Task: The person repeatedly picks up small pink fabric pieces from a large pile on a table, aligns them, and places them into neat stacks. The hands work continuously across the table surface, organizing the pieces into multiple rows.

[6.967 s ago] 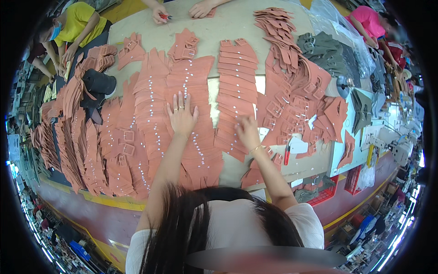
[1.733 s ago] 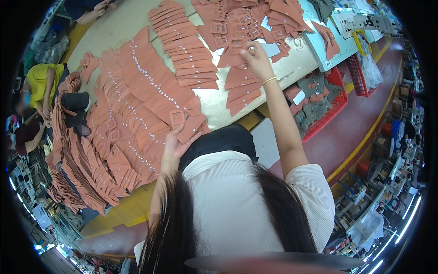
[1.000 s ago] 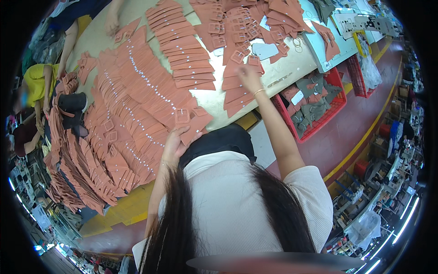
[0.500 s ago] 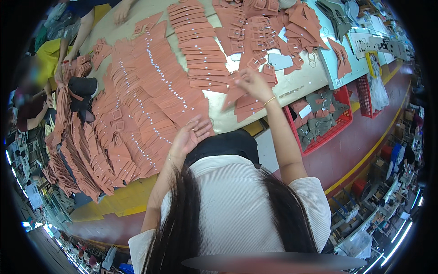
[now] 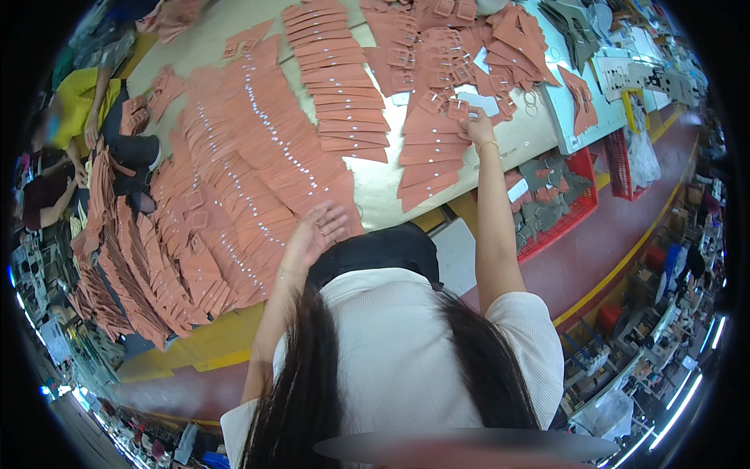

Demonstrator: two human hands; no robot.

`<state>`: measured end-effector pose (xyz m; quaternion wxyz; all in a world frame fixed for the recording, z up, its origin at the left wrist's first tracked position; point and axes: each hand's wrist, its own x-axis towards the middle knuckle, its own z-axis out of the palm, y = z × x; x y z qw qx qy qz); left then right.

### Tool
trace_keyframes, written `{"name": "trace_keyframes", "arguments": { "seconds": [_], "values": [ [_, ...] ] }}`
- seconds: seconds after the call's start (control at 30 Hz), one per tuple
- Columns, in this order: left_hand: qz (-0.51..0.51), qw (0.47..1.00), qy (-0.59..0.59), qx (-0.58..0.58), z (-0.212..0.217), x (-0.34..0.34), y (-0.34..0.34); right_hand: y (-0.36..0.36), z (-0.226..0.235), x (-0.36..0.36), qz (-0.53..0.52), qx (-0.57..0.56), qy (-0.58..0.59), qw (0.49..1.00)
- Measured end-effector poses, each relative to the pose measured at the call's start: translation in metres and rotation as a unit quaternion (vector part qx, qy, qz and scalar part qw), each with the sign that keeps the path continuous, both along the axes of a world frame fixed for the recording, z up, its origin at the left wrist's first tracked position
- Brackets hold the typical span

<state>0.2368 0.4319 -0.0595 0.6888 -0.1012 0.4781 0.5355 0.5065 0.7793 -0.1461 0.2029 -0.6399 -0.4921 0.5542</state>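
Reaching farther now, right hand (image 5: 475, 125) touches buckled leather piece (image 5: 457, 109); left hand (image 5: 316, 230) rests on overlapped strips (image 5: 258, 180).

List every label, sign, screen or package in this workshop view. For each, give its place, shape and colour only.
White paper slip: among the leather pieces, just above the right hand; small, rectangular.
White sheet with dark shapes: far right table end; long, rectangular.
Clear plastic bag: hanging off the table's right edge; crumpled.
No screens visible.
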Motion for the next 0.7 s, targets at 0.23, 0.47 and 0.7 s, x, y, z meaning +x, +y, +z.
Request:
{"name": "trace_keyframes", "arguments": {
  "seconds": [0.23, 0.47, 0.7],
  "values": [
    [-0.030, 0.975, 0.218, -0.016, -0.001, -0.027, 0.018, -0.001, -0.010, 0.009, 0.041, 0.082, -0.160, 0.983],
    [-0.167, 0.602, 0.781, 0.008, -0.013, -0.062, 0.043, 0.014, 0.011, -0.040, 0.078, 0.333, -0.241, 0.908],
    [-0.212, 0.456, 0.864, -0.032, -0.043, -0.103, 0.090, 0.046, 0.053, -0.210, 0.255, 0.378, -0.049, 0.889]
  ]
}}
